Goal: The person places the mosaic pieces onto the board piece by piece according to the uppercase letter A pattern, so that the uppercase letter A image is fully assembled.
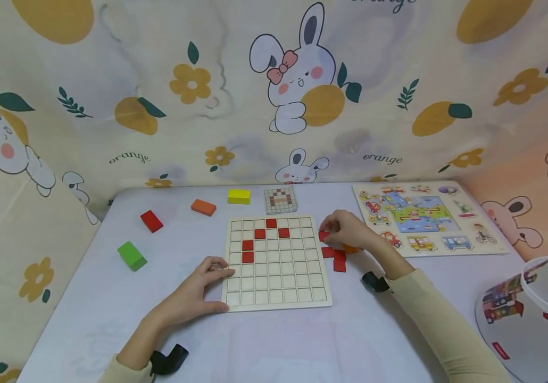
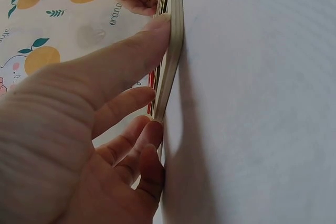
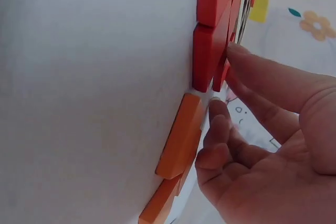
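A pale wooden grid board [image 1: 279,307] lies flat on the table, with several red square tiles [image 1: 247,257] set in its cells in a slanting, roof-like line. My left hand [image 1: 200,287] rests on the board's left edge, its thumb near the lower corner and its fingers farther up. In the left wrist view, the thumb [image 2: 134,51] lies along the rim. Right of the board, my right hand [image 1: 348,230] pinches a red tile [image 3: 221,77] between thumb and fingers. More red tiles [image 1: 339,265] lie just below it, and orange blocks [image 3: 181,135] lie partly under the hand.
A small pattern card [image 1: 281,200] lies behind the board. Yellow [image 1: 239,197], orange [image 1: 204,207], red [image 1: 151,221] and green blocks [image 1: 132,256] are spread to the left. A vehicle puzzle [image 1: 427,247] lies at the back right, and a white tub [image 1: 518,319] stands at the right.
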The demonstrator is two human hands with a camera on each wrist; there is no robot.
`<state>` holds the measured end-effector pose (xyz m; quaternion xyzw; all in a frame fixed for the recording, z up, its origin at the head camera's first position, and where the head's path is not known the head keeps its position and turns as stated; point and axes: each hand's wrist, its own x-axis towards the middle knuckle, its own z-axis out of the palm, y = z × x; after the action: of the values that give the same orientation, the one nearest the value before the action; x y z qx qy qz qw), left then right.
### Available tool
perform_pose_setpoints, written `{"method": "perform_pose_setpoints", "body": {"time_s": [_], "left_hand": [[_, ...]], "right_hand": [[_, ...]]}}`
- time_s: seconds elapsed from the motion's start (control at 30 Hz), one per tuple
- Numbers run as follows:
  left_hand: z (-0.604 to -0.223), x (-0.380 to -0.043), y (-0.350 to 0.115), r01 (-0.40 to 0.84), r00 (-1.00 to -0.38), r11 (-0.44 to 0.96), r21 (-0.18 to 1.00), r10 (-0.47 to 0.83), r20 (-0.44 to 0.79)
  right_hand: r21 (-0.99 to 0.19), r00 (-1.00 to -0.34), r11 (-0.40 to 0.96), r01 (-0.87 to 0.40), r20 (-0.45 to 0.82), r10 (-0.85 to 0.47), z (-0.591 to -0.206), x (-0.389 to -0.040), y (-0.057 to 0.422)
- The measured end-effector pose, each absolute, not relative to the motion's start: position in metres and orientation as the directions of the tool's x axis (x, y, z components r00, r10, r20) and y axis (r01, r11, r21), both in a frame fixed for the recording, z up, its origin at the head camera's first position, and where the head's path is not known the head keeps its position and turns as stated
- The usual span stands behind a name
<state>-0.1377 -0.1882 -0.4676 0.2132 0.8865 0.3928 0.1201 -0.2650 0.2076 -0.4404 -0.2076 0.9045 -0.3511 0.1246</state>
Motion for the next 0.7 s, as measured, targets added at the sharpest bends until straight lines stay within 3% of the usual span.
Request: {"method": "perform_pose_setpoints", "body": {"time_s": [0.47, 0.7], "left_hand": [[-0.469, -0.138, -0.19, 0.292, -0.878, 0.606, 0.74, 0.477, -0.044], [-0.468, -0.138, -0.189, 0.285, -0.878, 0.605, 0.744, 0.476, -0.05]], "right_hand": [[-0.709, -0.879, 0.626, -0.325, -0.019, -0.477, -0.423, -0.26, 0.188], [-0.773, -0.756, 0.473, -0.423, 0.014, -0.654, -0.416, -0.244, 0.125]]}}
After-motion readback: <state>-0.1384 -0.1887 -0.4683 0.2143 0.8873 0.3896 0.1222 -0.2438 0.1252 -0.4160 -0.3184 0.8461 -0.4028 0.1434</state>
